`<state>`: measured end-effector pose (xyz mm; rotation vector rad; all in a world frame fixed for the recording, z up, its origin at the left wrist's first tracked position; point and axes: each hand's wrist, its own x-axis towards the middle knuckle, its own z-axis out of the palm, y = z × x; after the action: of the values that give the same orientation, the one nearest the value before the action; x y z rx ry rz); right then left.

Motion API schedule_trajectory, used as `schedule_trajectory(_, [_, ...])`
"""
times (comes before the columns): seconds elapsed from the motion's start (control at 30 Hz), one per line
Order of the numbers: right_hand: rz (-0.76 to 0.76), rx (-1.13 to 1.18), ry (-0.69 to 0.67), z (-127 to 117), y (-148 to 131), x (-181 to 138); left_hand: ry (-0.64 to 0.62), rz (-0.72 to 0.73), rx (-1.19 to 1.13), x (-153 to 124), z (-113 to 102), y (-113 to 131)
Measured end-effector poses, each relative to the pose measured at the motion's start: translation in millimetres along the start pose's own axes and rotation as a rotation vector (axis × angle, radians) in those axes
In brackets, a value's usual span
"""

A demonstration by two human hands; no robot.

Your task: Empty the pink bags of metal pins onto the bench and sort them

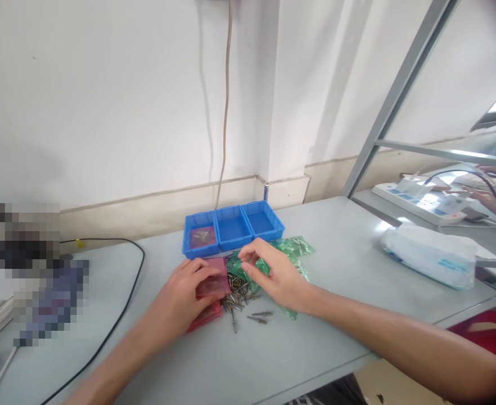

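My left hand (182, 298) lies on the grey table and grips a small pink plastic bag (214, 279), thumb on top; more pink bags (208, 316) lie under it. My right hand (273, 275) hovers just right of it, fingers curled in a pinch above a pile of small metal pins (237, 295); what they hold is too small to name. Green plastic bags (294, 247) lie under and behind the right hand. A row of three joined blue trays (233, 228) stands just behind both hands; the left tray holds a pink bag.
A black cable (121, 315) curves over the table's left side. A white wrapped packet (431, 253) lies at the right. Beyond a grey metal frame (393, 95), another person's hand (490, 202) is near a white power strip (420, 199). The table's front edge runs bottom right.
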<state>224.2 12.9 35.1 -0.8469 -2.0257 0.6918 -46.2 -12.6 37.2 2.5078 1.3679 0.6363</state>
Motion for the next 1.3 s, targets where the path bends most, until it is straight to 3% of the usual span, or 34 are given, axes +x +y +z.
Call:
schedule_trajectory(0.23, [-0.01, -0.002, -0.037, 0, -1, 0, -0.053, -0.117, -0.219, 7, -8, 3])
schedule_trajectory(0.43, [0.003, 0.015, -0.076, -1, -3, -1, 0.067, -0.262, -0.399, 5, -12, 14])
schedule_trajectory(0.6, [0.081, 0.169, -0.156, -2, -8, -4, 0.104, -0.351, -0.618, 6, -9, 22])
schedule_trajectory(0.73, [0.083, 0.309, -0.177, -2, -8, -2, 0.125, -0.377, -0.66, 9, -7, 20])
schedule_trajectory(0.93, [-0.015, 0.305, -0.253, -4, -14, 3, 0.138, -0.359, -0.647, 8, -1, 19])
schedule_trajectory(1.17, [0.154, 0.349, -0.087, 2, -4, 3, 0.253, -0.257, -0.505, 5, 13, 12])
schedule_trajectory(1.3, [0.135, 0.322, 0.027, 2, 1, 5, 0.201, -0.181, -0.473, 5, 14, 13])
